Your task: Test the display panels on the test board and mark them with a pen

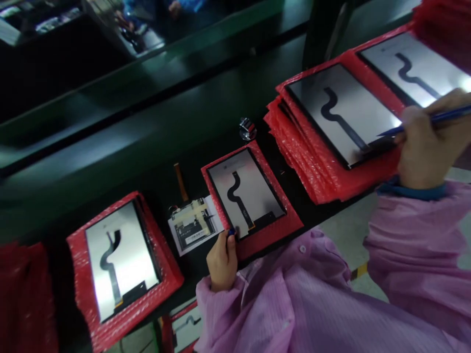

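Left hand [222,262] pinches a blue thing [231,232] at the panel [262,184]; right hand [423,149] grips a pen [393,131]. Light pressure seems wise.

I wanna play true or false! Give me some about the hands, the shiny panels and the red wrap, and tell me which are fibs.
1. The right hand holds a blue pointed tool. True.
2. The left hand is at a corner of the middle panel. True.
3. The wrap under that panel is green. False: the wrap is red.
4. The dark strip on it is perfectly straight. False: the strip bends.
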Tool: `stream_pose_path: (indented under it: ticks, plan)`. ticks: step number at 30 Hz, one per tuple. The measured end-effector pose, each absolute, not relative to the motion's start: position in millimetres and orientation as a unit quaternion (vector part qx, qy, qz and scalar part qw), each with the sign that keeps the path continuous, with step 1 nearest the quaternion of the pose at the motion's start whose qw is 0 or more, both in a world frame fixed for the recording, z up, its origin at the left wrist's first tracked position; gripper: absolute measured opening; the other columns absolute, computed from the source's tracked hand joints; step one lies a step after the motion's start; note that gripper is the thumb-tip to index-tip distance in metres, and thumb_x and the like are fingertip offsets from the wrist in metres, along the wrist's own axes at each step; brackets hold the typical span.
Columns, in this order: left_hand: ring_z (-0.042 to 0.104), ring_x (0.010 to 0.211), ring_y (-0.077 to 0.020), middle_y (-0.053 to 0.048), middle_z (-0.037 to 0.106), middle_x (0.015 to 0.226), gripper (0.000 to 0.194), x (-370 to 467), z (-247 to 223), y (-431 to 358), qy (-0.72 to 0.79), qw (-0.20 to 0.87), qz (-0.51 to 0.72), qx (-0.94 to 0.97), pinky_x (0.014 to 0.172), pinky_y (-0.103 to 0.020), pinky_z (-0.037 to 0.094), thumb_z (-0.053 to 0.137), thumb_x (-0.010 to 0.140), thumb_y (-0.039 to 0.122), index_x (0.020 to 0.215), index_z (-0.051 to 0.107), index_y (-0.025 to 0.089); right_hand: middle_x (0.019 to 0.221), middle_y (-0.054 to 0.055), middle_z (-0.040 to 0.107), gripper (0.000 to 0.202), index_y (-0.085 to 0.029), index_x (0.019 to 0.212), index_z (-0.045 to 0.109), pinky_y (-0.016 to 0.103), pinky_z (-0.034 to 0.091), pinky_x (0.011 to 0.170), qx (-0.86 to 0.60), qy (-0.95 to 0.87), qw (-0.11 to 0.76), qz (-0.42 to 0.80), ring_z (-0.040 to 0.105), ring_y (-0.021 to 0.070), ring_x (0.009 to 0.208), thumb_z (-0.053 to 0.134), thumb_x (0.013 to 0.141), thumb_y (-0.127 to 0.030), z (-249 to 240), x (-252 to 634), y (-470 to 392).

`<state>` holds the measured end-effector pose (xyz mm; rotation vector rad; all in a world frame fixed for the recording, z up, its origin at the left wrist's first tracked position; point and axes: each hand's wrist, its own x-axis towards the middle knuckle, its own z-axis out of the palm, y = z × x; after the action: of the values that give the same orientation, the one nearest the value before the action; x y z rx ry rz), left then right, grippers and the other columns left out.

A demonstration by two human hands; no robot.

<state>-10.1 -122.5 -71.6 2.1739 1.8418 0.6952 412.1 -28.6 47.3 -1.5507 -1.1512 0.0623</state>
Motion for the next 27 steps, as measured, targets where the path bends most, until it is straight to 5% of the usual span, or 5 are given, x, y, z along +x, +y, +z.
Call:
stream_pose_path:
  ticks: [3, 15, 21, 24, 27]
  plan:
    - [0.070, 0.063, -0.0179, -0.005, 0.075, 0.076, 0.035, -11, -73, -123, 0.628, 0.103, 0.234, 0.735, 0.058, -0.024, 0.047, 0.036, 0.106, 0.039, 0.099, 0.063, 0.017, 0.048, -0.008, 0.042, 0.035, -0.025, 0.063, 0.043, 0.024, 0.030, 0.045, -0.683, -0.462, 0.565, -0.031, 0.044, 0.0062, 0.043, 0.071, 0.079, -0.011, 45, 420, -21]
    - [0.070, 0.065, -0.0181, -0.005, 0.075, 0.078, 0.034, -13, -73, -123, 0.637, 0.126, 0.242, 0.721, 0.059, -0.025, 0.049, 0.038, 0.106, 0.040, 0.099, 0.063, 0.018, 0.050, -0.007, 0.048, 0.032, -0.020, 0.060, 0.044, 0.024, 0.034, 0.054, -0.729, -0.471, 0.497, -0.028, 0.043, 0.0031, 0.047, 0.066, 0.080, -0.009, 50, 409, -24]
    - [0.068, 0.073, -0.0177, -0.006, 0.072, 0.084, 0.039, -1, -57, -142, 0.642, 0.212, 0.335, 0.656, 0.068, -0.027, 0.053, 0.042, 0.105, 0.046, 0.111, 0.066, 0.016, 0.056, -0.007, 0.044, 0.023, -0.022, 0.073, 0.052, 0.021, 0.028, 0.041, -0.559, -0.440, 0.701, -0.047, 0.042, 0.0052, 0.041, 0.072, 0.084, -0.024, 50, 385, -51]
    - [0.060, 0.062, -0.0128, -0.002, 0.067, 0.076, 0.036, 21, -45, -151, 0.584, 0.340, 0.395, 0.622, 0.057, -0.022, 0.048, 0.044, 0.105, 0.044, 0.112, 0.068, 0.018, 0.062, -0.003, 0.050, 0.020, -0.021, 0.081, 0.060, 0.021, 0.036, 0.042, -0.449, -0.481, 0.748, 0.086, 0.049, 0.0082, 0.049, 0.073, 0.087, -0.035, 49, 337, -82]
    - [0.056, 0.058, -0.0104, 0.000, 0.065, 0.073, 0.036, 45, -36, -151, 0.502, 0.452, 0.415, 0.610, 0.054, -0.020, 0.045, 0.043, 0.106, 0.043, 0.113, 0.069, 0.019, 0.074, 0.002, 0.061, 0.028, -0.020, 0.081, 0.066, 0.023, 0.043, 0.047, -0.437, -0.487, 0.601, 0.459, 0.056, 0.0105, 0.057, 0.059, 0.097, -0.042, 37, 286, -106]
